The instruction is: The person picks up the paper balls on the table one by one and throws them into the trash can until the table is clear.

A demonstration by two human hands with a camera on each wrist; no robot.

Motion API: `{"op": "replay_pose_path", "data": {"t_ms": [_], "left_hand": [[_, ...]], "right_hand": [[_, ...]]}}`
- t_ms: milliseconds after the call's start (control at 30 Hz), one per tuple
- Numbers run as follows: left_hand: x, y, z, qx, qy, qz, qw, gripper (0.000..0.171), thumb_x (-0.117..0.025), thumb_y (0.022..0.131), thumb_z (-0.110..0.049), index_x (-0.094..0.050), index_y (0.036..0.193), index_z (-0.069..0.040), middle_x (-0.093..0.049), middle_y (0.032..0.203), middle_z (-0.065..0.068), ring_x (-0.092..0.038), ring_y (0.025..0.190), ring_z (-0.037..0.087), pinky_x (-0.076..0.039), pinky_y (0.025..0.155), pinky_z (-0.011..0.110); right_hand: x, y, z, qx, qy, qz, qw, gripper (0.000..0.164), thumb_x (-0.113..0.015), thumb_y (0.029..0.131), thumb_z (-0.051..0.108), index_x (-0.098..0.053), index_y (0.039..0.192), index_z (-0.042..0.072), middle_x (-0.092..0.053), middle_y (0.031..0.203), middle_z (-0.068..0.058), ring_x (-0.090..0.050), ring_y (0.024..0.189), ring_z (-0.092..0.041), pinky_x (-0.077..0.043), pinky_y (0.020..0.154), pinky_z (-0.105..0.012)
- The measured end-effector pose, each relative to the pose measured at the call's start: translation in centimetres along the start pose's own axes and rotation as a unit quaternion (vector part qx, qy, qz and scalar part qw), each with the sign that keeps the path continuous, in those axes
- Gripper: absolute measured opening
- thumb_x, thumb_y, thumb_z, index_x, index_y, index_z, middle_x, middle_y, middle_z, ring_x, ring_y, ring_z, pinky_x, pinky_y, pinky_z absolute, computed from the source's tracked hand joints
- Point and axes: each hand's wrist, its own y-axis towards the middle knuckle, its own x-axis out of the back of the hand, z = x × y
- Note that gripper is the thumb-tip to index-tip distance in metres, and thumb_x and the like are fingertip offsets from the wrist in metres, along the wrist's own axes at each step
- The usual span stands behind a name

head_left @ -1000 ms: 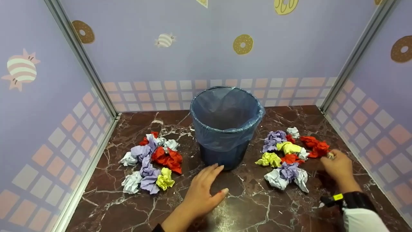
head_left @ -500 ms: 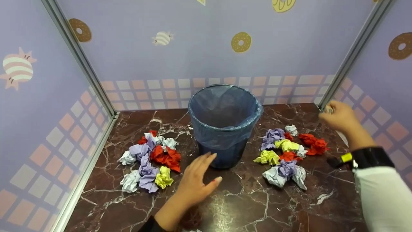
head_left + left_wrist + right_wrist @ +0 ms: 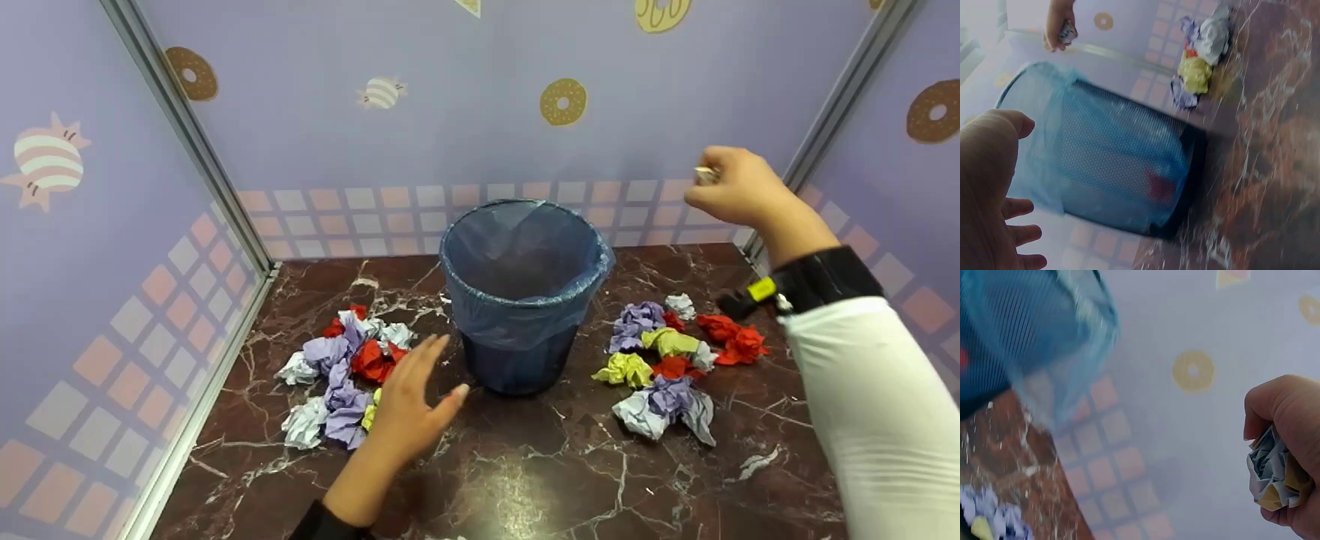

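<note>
The right hand (image 3: 731,184), upper right in the head view, is clamped on a crumpled paper ball (image 3: 1276,469). Thumb and fingers curl round it; its grey-white and tan creases show at the right edge of the right wrist view. The ball is above and to the right of the bin (image 3: 517,367), clear of its opening.

Risk 1, dropped ball: if the fingers part at this position, the ball is likely to fall outside the bin, onto the tabletop (image 3: 540,495) or the right heap (image 3: 667,342) of crumpled paper.

Risk 2, snagged liner: the blue liner (image 3: 517,322) is folded over the bin's top edge and looks loose. A low pass of the hand or the black strap (image 3: 829,279) could catch it, pull it inward or tip the bin, which is probably light.

Risk 3, disturbed paper: the left hand (image 3: 406,414), lower centre, holds nothing visible; its fingers are extended, the thumb set apart. It overlaps the left heap (image 3: 341,390) in the head view; contact cannot be told. A sideways sweep could scatter that paper or nudge the unbraced bin.
</note>
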Motion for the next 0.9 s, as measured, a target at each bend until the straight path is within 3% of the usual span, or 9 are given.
{"op": "replay_pose_path", "data": {"t_ms": [133, 267, 467, 567, 733, 900], "left_hand": [[0.5, -0.1, 1.4, -0.012, 0.000, -0.037, 0.9993, 0.074, -0.076, 0.089, -0.040, -0.048, 0.154, -0.024, -0.053, 0.154, 0.014, -0.052, 0.140, 0.036, -0.044, 0.114, 0.060], [0.9, -0.3, 2.4, -0.015, -0.002, -0.053, 0.9985, 0.072, -0.077, 0.088, -0.039, -0.050, 0.153, -0.018, -0.056, 0.152, 0.015, -0.053, 0.140, 0.037, -0.043, 0.114, 0.059], [1.6, -0.9, 3.8, 0.026, 0.008, -0.051, 0.9983, 0.073, -0.077, 0.088, -0.039, -0.050, 0.153, -0.019, -0.053, 0.154, 0.016, -0.050, 0.143, 0.038, -0.040, 0.115, 0.063], [1.9, -1.3, 4.5, 0.050, 0.009, -0.051, 0.9974, 0.073, -0.077, 0.088, -0.038, -0.050, 0.153, -0.020, -0.053, 0.155, 0.014, -0.049, 0.143, 0.038, -0.039, 0.116, 0.063], [2.5, -2.1, 5.4, 0.080, 0.003, -0.043, 0.9959, 0.074, -0.077, 0.089, -0.039, -0.047, 0.155, -0.023, -0.050, 0.158, 0.009, -0.047, 0.145, 0.037, -0.038, 0.117, 0.063], [2.9, -3.0, 6.1, 0.099, -0.006, -0.044, 0.9941, 0.073, -0.076, 0.090, -0.039, -0.047, 0.155, -0.022, -0.050, 0.158, 0.010, -0.047, 0.145, 0.036, -0.037, 0.118, 0.062]], "right_hand": [[-1.0, 1.5, 3.6, 0.032, 0.001, 0.017, 0.999, 0.018, -0.068, 0.084, 0.018, -0.055, 0.091, 0.009, -0.058, 0.086, -0.007, -0.052, 0.078, -0.024, -0.045, 0.064, -0.035], [-2.6, 2.8, 7.3, 0.063, 0.007, 0.048, 0.997, 0.020, -0.068, 0.084, 0.017, -0.058, 0.097, 0.007, -0.060, 0.092, -0.009, -0.056, 0.082, -0.025, -0.050, 0.068, -0.035], [-5.7, 4.0, 12.5, 0.114, 0.004, 0.085, 0.990, 0.025, -0.067, 0.082, 0.014, -0.060, 0.104, 0.004, -0.061, 0.092, -0.008, -0.056, 0.085, -0.025, -0.050, 0.074, -0.036], [-7.5, 4.2, 14.7, 0.152, 0.001, 0.102, 0.983, 0.022, -0.065, 0.078, 0.012, -0.060, 0.099, 0.005, -0.058, 0.088, -0.005, -0.054, 0.082, -0.023, -0.047, 0.072, -0.036], [-9.8, 4.1, 17.2, 0.214, -0.020, 0.114, 0.970, 0.021, -0.069, 0.073, 0.012, -0.060, 0.092, 0.007, -0.055, 0.090, -0.007, -0.049, 0.084, -0.024, -0.043, 0.075, -0.037], [-11.4, 3.7, 18.4, 0.224, -0.033, 0.147, 0.963, 0.029, -0.076, 0.071, 0.017, -0.062, 0.096, 0.009, -0.056, 0.099, -0.009, -0.049, 0.091, -0.025, -0.045, 0.081, -0.039]]}}
